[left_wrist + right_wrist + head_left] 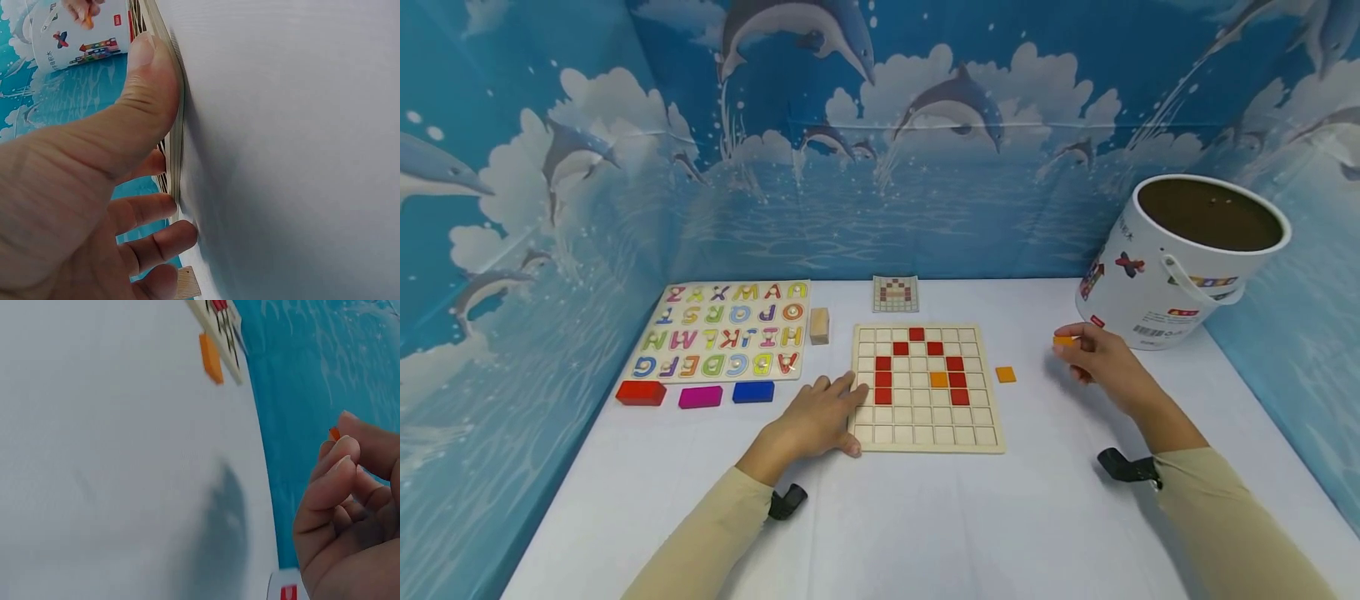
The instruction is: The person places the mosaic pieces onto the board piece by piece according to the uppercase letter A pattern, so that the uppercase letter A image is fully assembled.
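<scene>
A wooden grid board (925, 423) lies mid-table, with several red square tiles (883, 379) forming an arch and one orange tile (938, 380) inside it. My left hand (820, 417) rests on the board's left edge, fingers spread; in the left wrist view the thumb (153, 81) lies along the board's side. Off to the right, my right hand (1105, 362) pinches a small orange tile (1063, 341) above the table, near the bucket. In the right wrist view only a corner of that tile (335, 434) shows between thumb and fingers. Another orange tile (1005, 374) lies just right of the board.
A white bucket (1150, 283) stands at the back right. Behind the board lies a pattern card (895, 294). An alphabet puzzle board (722, 332) sits at left, with a plain wooden block (819, 326) beside it and red (641, 393), magenta (700, 397) and blue (753, 392) blocks before it.
</scene>
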Tool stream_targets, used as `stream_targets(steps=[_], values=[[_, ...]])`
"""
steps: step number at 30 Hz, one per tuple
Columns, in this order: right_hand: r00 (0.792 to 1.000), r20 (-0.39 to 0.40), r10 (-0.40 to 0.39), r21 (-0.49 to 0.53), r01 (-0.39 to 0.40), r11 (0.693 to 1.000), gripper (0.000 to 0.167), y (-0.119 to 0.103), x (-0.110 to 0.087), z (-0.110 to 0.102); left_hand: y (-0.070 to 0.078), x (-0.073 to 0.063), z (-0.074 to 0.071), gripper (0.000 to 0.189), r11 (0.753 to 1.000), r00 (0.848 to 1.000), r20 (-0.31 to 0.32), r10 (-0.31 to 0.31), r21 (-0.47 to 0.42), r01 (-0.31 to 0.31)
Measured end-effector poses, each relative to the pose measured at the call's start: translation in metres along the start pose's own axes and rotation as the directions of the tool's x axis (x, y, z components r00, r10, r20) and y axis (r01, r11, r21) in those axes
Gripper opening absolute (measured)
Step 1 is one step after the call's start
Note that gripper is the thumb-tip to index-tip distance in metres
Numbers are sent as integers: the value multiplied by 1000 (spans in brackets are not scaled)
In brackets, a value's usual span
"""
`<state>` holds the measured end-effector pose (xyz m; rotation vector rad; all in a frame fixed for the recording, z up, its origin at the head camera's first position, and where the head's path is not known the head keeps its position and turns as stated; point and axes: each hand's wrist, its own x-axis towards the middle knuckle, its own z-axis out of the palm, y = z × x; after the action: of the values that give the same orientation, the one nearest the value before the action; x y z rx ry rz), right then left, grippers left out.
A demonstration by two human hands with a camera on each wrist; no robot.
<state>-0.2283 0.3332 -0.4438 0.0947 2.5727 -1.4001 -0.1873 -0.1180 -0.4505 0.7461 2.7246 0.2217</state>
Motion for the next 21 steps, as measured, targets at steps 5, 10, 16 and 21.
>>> stream_targets(steps=[5, 10, 16, 21], values=[[1000, 1, -8, 135, 8, 991, 59, -17, 9, 20, 0, 0, 0, 96, 1000, 1000, 4, -5, 1, 5], [996, 75, -49, 194, 33, 981, 56, -36, 15, 44, 0, 0, 1, 96, 1000, 1000, 4, -5, 7, 5], [982, 173, -79, 240, 36, 970, 52, -54, 22, 76, -1, 1, 1, 96, 1000, 1000, 1, -6, 7, 6], [967, 240, -88, 222, 34, 975, 45, -67, 26, 102, -1, 1, 2, 97, 1000, 1000, 2, -8, 7, 8]])
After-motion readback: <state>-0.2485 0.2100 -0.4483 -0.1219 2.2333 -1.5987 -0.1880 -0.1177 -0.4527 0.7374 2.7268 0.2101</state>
